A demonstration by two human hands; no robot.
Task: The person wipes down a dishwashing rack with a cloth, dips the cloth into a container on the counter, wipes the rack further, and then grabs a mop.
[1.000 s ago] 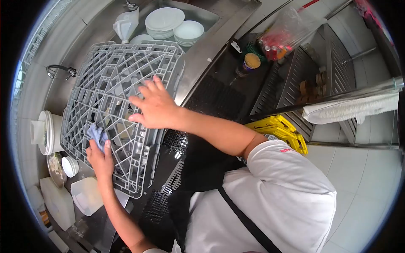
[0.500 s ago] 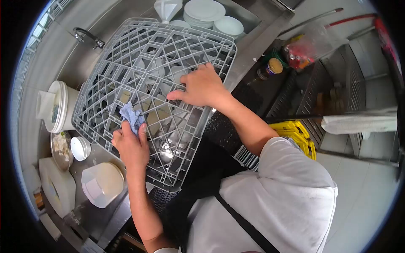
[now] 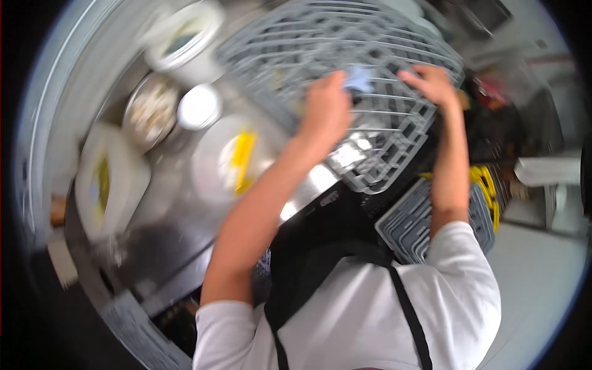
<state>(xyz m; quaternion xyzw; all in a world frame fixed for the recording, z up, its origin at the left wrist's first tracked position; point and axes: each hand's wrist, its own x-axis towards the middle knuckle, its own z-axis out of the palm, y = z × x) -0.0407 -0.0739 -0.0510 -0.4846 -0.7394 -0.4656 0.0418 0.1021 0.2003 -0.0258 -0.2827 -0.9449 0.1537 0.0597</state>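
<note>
A large grey plastic dish rack (image 3: 394,157) fills the upper middle of the view, blurred by motion, with dim shapes under its lattice. My left hand (image 3: 327,111) is closed over the rack's near left part. At its fingertips is a crumpled blue cloth (image 3: 359,79), resting against the lattice. My right hand (image 3: 435,85) touches the rack near its right edge, thumb stretched out and fingers apart. It holds nothing that I can see.
Left on the steel counter stand a white bucket (image 3: 188,46), a metal bowl of pale food pieces (image 3: 151,108), a white tub (image 3: 199,106) and a clear container (image 3: 209,160). A ribbed grey crate (image 3: 404,222) and something yellow (image 3: 487,185) sit right of my body.
My view has swung left, so the rack and both hands appear further right and higher. The cloth stays by my left fingers. The grey crate at my right has come into view.
</note>
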